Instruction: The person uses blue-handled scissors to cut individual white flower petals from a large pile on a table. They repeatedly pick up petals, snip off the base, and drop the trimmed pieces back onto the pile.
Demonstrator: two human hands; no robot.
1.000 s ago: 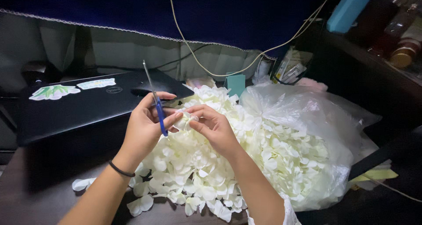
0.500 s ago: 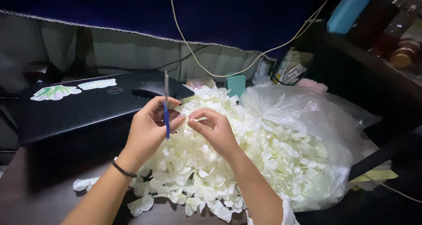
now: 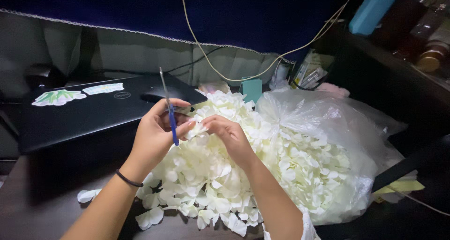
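1. Between the fingertips of both hands, a single cream petal is being pinched, just above the big heap of white petals.
2. Left hand is closing its fingers round a thin tool with a blue handle; the metal tip is pointing up and slightly left. Whether it is a hook, a needle or a pick cannot be told.
3. Right hand is curling thumb and forefinger shut on the petal's edge, opposite the left fingertips.
4. Handling judgement: the petal is looking very light, soft and floppy, likely fabric; easily creased, not slippery. Best hold is probably a light pinch near its base, keeping the tool tip clear of the fingers.
5. Heap is lying on a dark table, spilling out of a clear plastic bag on the right. A few loose petals are lying apart at the near edge.
6. Closed black laptop with stickers is sitting just left of the heap, behind the left hand.
7. Beige cable is hanging down at the back; a small teal box is standing behind the heap.
8. Obstructions: the laptop edge is crowding the left hand; the bag is crowding the right.
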